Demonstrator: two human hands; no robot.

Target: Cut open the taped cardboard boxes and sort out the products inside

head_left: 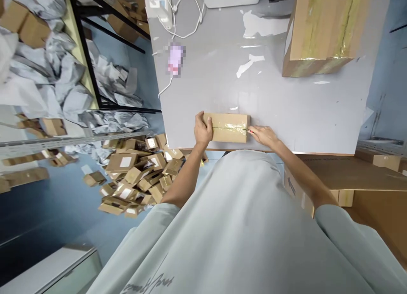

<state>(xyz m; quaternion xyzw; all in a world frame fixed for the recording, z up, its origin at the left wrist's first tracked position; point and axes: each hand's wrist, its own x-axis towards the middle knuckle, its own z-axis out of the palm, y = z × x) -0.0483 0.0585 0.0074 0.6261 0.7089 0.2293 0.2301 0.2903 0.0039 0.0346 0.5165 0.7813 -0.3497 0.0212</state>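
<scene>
A small brown cardboard box (229, 135) lies flat near the front edge of the grey table, with clear tape along its middle seam. My left hand (203, 128) grips its left end, thumb on the top face and fingers at the far corner. At the right end, my right hand (263, 135) is closed around a slim box cutter (251, 131). Only a bit of red and a thin tip of the cutter show, and the tip meets the taped seam at the box's edge. The fingers hide the remainder.
A large taped carton (324, 31) stands at the table's back right. A phone (176, 60) on a white cable lies at the left, below a power strip (163, 7). Torn white scraps (251, 65) stick to the tabletop (203, 82). Small boxes (136, 171) are heaped on the floor.
</scene>
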